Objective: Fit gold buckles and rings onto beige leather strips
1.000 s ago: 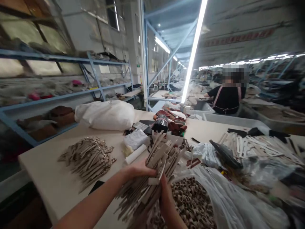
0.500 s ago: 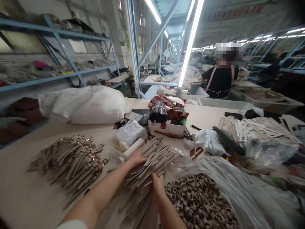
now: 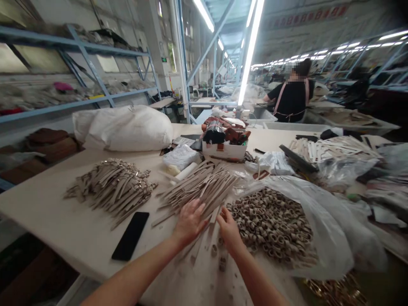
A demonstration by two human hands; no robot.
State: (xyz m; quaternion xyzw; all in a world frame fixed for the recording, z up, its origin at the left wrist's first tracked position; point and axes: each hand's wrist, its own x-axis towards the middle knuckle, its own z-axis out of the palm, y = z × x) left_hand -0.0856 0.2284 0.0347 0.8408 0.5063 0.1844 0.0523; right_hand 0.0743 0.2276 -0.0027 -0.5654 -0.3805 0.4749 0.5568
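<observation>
A pile of beige-grey strips [image 3: 204,187] lies in the middle of the table. My left hand [image 3: 190,221] rests at its near end, fingers spread and touching the strips. To the right, my right hand [image 3: 228,229] is beside the strips' near ends, its fingers loosely curved and apart. Close by that hand, a heap of small grey-brown loops [image 3: 274,225] fills an open clear plastic bag [image 3: 331,233]. A few loose loops [image 3: 223,263] lie between my forearms. At left is a second pile of strips with shiny metal buckles [image 3: 114,187].
A black phone [image 3: 130,236] lies near the front edge. Farther back are a white box of tools and scraps [image 3: 223,151], a large white sack [image 3: 127,127] and pale strips [image 3: 338,148]. Metal pieces [image 3: 338,289] show lower right. A person in an apron [image 3: 291,100] stands beyond.
Both hands have come back toward me, from the sides of the strip pile to its near end. The strips now lie flatter on the table. My view has shifted, uncovering the phone.
</observation>
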